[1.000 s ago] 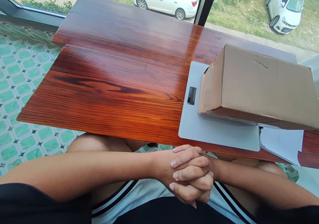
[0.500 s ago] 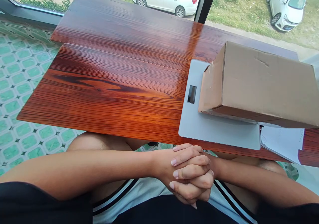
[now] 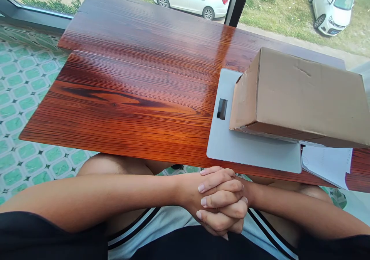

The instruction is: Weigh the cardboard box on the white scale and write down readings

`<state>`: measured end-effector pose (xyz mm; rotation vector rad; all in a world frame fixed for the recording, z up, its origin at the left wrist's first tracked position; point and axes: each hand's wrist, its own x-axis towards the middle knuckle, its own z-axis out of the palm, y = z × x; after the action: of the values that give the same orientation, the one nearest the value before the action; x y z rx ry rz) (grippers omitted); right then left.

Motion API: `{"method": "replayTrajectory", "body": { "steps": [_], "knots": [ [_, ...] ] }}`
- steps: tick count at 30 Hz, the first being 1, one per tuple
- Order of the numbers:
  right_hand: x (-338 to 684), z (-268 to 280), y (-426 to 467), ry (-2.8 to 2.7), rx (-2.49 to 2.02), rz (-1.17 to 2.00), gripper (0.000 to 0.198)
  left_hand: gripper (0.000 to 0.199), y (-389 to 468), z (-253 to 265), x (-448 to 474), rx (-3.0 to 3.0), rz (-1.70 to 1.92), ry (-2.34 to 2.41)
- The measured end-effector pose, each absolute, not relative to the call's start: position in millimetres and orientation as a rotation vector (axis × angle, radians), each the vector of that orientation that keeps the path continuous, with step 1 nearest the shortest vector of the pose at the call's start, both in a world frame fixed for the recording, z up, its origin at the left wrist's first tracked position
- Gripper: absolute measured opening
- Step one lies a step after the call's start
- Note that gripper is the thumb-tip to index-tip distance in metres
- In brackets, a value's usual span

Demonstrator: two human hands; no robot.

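My left hand point(image 3: 192, 193) and my right hand point(image 3: 225, 200) are clasped together in front of my lap, just below the table's near edge. Their fingers interlock, closed around each other, and the palms are hidden. Nearest to them on the tabletop lies a flat grey-white scale point(image 3: 248, 148) with a small dark display point(image 3: 222, 109). A closed brown cardboard box point(image 3: 309, 94) rests on the scale and reaches past its right side. Neither hand touches the box or the scale.
The reddish-brown wooden table point(image 3: 130, 113) has a stepped left end. White papers point(image 3: 326, 163) lie partly under the box at the right. Behind the table stands a window with a dark frame post point(image 3: 234, 5); parked cars show outside. Green-and-white tiles point(image 3: 20, 98) cover the floor.
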<state>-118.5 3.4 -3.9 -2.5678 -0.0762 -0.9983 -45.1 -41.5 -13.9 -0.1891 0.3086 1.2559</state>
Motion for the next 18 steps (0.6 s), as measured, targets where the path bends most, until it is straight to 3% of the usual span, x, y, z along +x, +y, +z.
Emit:
{"method": "replayTrajectory", "body": {
  "steps": [4,14,18],
  "knots": [
    [-117,-4,-2,-0.078,-2.487,-0.924,0.025,0.086,-4,-5,26,-0.297,1.669,0.525],
    [-115,-6,2,0.004,-2.494,-0.958,0.019,0.080,4,-4,39,-0.365,1.858,0.430],
    [-112,1,-15,-0.279,-2.564,-0.861,0.017,0.085,0,-12,45,-0.146,1.754,0.403]
  ]
}}
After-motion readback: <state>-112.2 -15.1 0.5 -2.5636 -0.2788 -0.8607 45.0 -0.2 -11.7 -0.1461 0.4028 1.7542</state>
